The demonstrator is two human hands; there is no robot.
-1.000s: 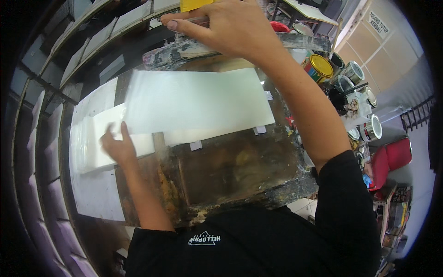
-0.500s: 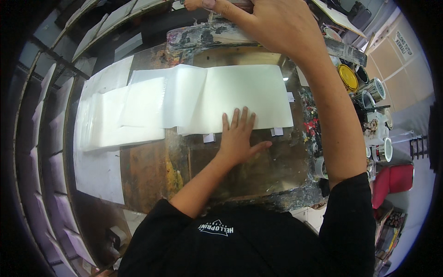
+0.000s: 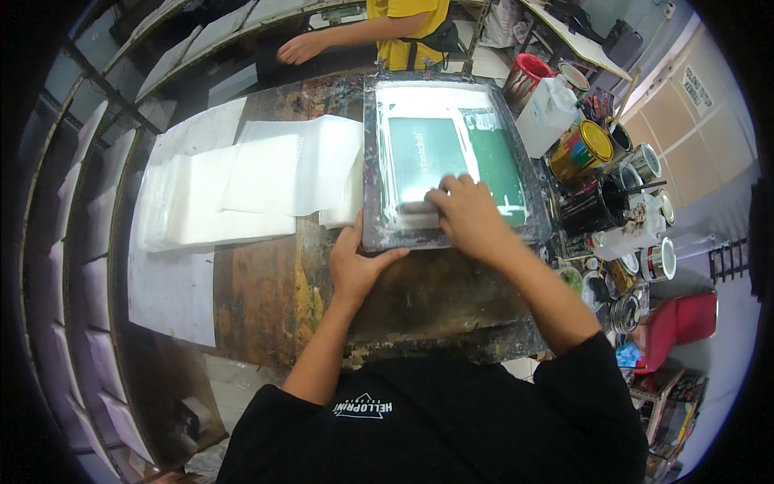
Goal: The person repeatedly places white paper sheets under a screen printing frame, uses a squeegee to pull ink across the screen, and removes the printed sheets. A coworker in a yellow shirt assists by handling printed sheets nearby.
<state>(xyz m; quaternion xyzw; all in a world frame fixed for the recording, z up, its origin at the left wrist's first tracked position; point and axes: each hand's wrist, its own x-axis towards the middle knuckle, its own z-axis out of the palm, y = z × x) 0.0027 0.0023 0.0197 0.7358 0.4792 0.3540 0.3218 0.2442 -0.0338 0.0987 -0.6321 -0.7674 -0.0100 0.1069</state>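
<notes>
A screen printing frame (image 3: 371,165) with dark, paint-stained sides lies flat on the worktable in front of me. Its mesh (image 3: 493,149) is green, with white ink smeared along the borders and across the middle. My left hand (image 3: 355,270) grips the frame's near left corner, thumb along the near edge. Over the mesh, my right hand (image 3: 472,216) is closed on a squeegee (image 3: 417,207), partly hidden by the fingers, close to the near side. Left of the frame lies a pile of whitish translucent sheets (image 3: 234,194); the frame covers the rightmost part of one.
The worktable (image 3: 266,294) is brown and stained. Paint cans, including a yellow-lidded one (image 3: 595,143), and a white jug (image 3: 547,117) crowd its right side. Racks with sheets (image 3: 97,218) stand left. Across the table is a person in yellow (image 3: 407,32). A red chair (image 3: 685,323) stands right.
The screen frame now lies over the right-hand sheet. My right hand has come down from the far side and holds a squeegee. My left hand has moved from the sheet to the frame's corner.
</notes>
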